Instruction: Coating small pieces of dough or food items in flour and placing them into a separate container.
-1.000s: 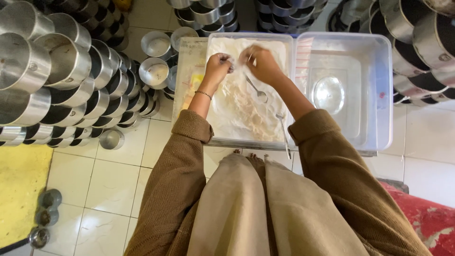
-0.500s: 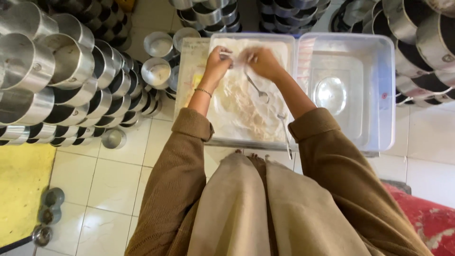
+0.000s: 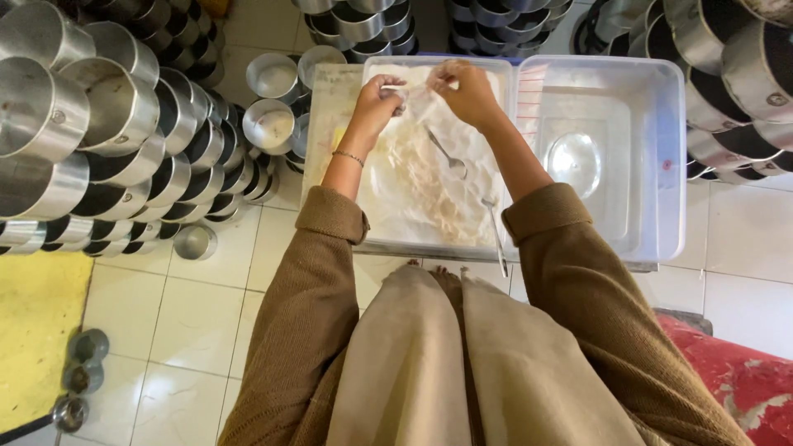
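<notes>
Head view — fingers [image 3: 395, 89] pinching plastic wrap [image 3: 421, 103].

I see the left hand [image 3: 378, 97] and right hand [image 3: 468, 89] pinching a thin translucent plastic sheet [image 3: 420, 101] above a clear rectangular plastic tub [image 3: 669, 149], two metal spoons [image 3: 450, 157] inside, stacked round steel tins [image 3: 99, 124] alongside.

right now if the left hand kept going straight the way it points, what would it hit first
The left hand points up-frame and slightly right, so it would probably first meet the thin white piece pinched between both hands, then the right hand. Depth is hard to judge from above.
</notes>
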